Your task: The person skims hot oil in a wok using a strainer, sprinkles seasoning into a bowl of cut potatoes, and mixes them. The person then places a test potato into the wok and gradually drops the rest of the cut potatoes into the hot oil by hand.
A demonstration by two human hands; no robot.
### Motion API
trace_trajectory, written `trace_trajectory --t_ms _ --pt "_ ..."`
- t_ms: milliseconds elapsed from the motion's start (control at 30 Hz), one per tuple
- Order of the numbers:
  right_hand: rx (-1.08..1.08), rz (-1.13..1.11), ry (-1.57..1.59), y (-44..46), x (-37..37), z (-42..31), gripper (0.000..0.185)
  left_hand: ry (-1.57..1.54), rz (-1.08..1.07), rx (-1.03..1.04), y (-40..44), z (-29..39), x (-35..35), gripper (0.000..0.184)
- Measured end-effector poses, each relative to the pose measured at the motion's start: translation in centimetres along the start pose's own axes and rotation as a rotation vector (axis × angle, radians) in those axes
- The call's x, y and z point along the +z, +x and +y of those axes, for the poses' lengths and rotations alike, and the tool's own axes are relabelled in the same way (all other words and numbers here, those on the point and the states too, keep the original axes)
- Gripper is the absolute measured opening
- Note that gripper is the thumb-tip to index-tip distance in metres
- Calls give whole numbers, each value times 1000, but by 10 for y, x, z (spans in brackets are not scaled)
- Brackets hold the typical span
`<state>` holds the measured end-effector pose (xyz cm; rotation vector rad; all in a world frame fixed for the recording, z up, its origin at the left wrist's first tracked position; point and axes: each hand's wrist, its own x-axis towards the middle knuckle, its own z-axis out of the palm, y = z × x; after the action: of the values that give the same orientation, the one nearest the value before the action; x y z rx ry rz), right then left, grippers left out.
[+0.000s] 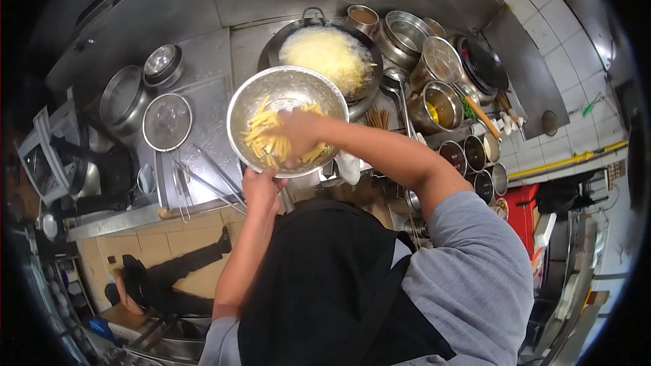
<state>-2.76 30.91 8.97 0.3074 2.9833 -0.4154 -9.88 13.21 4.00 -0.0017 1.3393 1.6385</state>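
My left hand (pixel 262 192) grips the near rim of a large steel bowl (pixel 242 91), thumb up on the edge. Pale cut potato sticks (pixel 261 129) lie in the bottom of the bowl. Inside the bowl, over the sticks, is my right hand (pixel 302 137); motion blurs its fingers and I cannot make out whether they hold any. Just behind the bowl, partly covered by it, sits a black wok (pixel 271 47) on the stove. Bubbling, foamy yellow oil (pixel 325 54) fills the wok, with some sticks showing at its right side.
Left on the steel counter are a round strainer (pixel 167 122), stacked metal bowls (pixel 163 61) and long tongs (pixel 217 169). On the right stand several pots, a steel pot of yellow liquid (pixel 441 108) and a wooden-handled strainer (pixel 483 118). Another person (pixel 169 278) is at lower left.
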Motion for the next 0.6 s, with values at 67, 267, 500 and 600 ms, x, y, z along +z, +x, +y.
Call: trace_trajectory --t_ms 67,267,500,600 --pt "-22 -46 -150 -12 4 -7 54 -26 38 -3 1 -3 3 31" --pt "146 78 134 2 6 53 41 -16 -4 -29 7 -6 21 34" --pt "287 251 715 -16 -63 107 30 -7 4 -27 13 3 61 34" --pt "465 280 870 -26 -84 137 30 -20 20 -30 18 5 78 34"
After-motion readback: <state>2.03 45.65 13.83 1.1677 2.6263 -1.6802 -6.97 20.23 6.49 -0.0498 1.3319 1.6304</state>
